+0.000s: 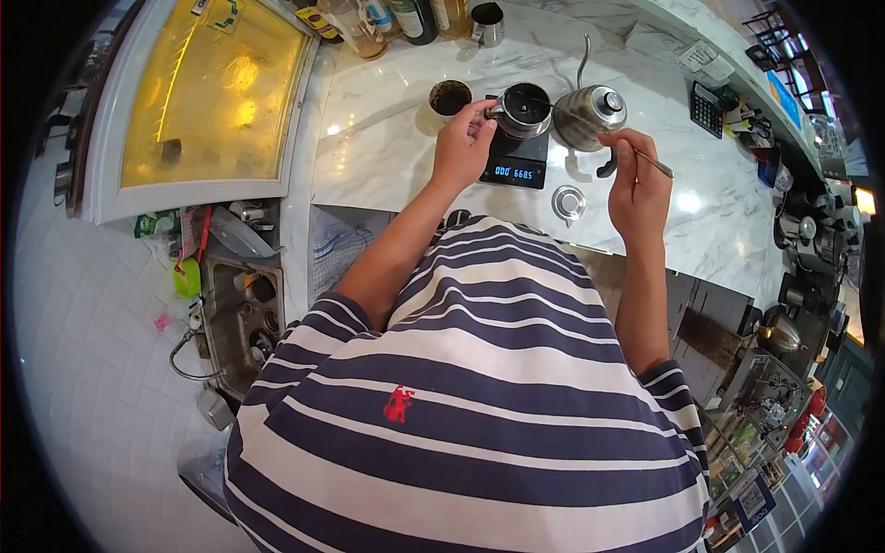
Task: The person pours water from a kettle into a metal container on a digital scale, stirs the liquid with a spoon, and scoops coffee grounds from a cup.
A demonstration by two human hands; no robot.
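My left hand [464,147] is closed on the handle of a small coffee pot [525,126] with a shiny rim and dark liquid inside. This pot is at the black digital scale [525,173], whose display is lit with blue digits; I cannot tell whether it rests on it. Between the fingers of my right hand [638,189] is a long-handled metal spoon [656,164], its far end reaching toward the pot's rim. Behind that hand stands a steel gooseneck kettle [579,120] with a black handle. A small round metal lid [569,203] lies near the counter's front edge.
Left of the pot stands a cup [450,98] with dark contents. Farther back are a metal pitcher [487,25] and several bottles [412,20]. A calculator [707,110] lies at the right. The sink [218,318] and a yellow-lit glass-fronted cabinet [217,101] are at the left.
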